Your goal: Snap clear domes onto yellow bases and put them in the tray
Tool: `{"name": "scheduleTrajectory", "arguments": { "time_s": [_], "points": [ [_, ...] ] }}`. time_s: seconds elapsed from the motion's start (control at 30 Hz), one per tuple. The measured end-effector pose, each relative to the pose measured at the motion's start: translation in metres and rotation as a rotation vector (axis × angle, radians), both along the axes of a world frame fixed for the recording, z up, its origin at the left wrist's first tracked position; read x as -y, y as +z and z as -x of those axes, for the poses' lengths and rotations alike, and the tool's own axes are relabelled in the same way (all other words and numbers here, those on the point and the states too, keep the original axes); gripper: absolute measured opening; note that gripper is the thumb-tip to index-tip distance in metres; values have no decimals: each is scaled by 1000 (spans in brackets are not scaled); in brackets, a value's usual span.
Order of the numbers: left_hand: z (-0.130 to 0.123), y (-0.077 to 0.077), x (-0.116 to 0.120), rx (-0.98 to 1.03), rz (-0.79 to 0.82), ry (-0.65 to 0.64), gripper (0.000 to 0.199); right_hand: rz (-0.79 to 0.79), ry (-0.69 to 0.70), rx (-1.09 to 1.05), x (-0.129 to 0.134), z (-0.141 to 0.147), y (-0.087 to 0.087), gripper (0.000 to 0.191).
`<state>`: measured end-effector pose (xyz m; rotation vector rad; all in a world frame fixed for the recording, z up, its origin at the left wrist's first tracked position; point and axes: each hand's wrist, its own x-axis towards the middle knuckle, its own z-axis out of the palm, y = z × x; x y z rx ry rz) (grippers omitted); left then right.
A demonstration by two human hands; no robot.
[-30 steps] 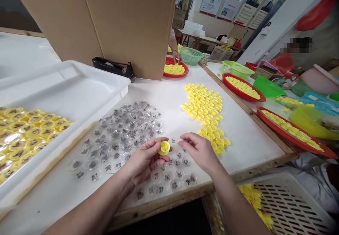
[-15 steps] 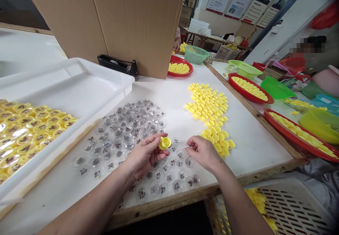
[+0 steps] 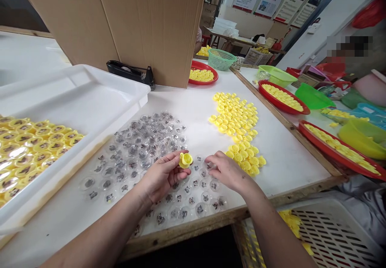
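Observation:
A small yellow cup-shaped piece [image 3: 186,160] is pinched between the thumb and fingers of my left hand [image 3: 165,173]. To its right, my right hand [image 3: 227,171] hovers low over the clear discs, thumb and fingers slightly apart; whether something small is between them cannot be made out. Many clear round discs with dark printed pictures [image 3: 150,135] lie spread on the white table under and around my hands. Beyond my right hand is a group of yellow cup-shaped pieces [image 3: 235,115].
At left, a white tray [image 3: 120,95] holds rows of yellow pieces with pictures. A cardboard sheet [image 3: 144,26] stands behind a black tape dispenser [image 3: 131,74]. Red trays [image 3: 340,155] of yellow pieces line the right; a white basket [image 3: 337,236] sits below the table edge.
My right hand has shifted slightly left and its fingers have spread a little. My left hand still holds the yellow piece. The whole view has shifted slightly.

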<state>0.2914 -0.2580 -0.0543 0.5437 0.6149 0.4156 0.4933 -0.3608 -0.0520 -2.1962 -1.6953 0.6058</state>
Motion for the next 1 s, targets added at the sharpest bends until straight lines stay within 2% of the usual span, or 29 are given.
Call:
{"name": "scheduleTrajectory", "arguments": {
  "time_s": [0.17, 0.37, 0.57, 0.63, 0.8, 0.9, 1.0],
  "points": [
    [0, 2, 0, 9, -9, 2, 27, -6, -39, -101, -6, -1, -4, 15],
    [0, 4, 1, 3, -5, 2, 27, -14, -73, -426, 0, -3, 6, 10],
    [-1, 2, 9, 25, 18, -67, 24, -178, -193, -1205, 2, 14, 14, 20],
    [-1, 0, 12, 59, 9, -97, 23, -194, -193, -1320, -1, 23, 13, 19],
    [1, -1, 14, 126, -19, -115, 23, -214, -222, -1328, -10, 40, 8, 19],
    [1, -1, 14, 116, -35, -92, 25, -242, -237, -1203, -10, 46, 9, 18],
    [0, -1, 14, 128, -63, -72, 29, -302, -154, -995, -7, 50, 14, 17]
  ]
}}
